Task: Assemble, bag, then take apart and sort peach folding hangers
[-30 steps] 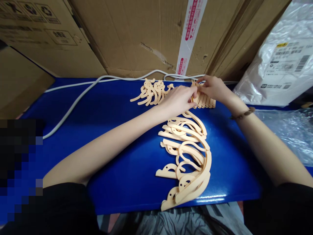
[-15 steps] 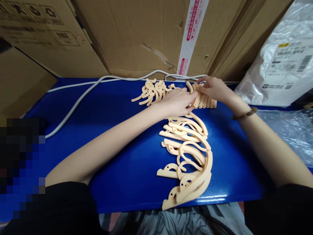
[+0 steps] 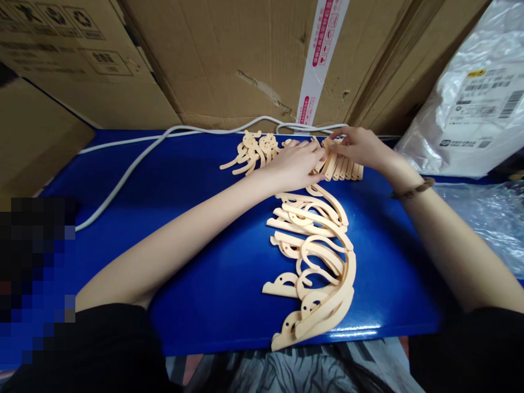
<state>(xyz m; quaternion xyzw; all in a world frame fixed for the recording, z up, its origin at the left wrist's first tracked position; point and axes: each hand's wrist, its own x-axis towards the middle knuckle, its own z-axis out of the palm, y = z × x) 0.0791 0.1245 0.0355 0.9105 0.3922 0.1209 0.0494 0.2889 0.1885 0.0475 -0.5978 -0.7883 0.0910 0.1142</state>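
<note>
Near the back edge of the table, my left hand (image 3: 298,165) lies palm down over pale wooden pieces, fingers stretched forward and thumb apart. Some pieces under it are hidden. My right hand (image 3: 360,146) reaches in from the other side, its thumb and fingers spread at the upper ends of a row of straight wooden bars (image 3: 346,168). The bars lie side by side. Left of my left hand is a heap of small curved wooden pieces (image 3: 256,150). Nearer to me, larger curved wooden pieces (image 3: 323,262) with small holes overlap in a long stack.
A white cable (image 3: 135,169) runs along the back and left of the blue table (image 3: 204,311). Cardboard boxes (image 3: 229,60) stand behind. At the right are a white wrapped parcel (image 3: 454,114) and clear plastic film (image 3: 487,218).
My left hand has shifted slightly up and away from me over the pieces, its thumb now farther from its fingers. My right hand has hardly moved.
</note>
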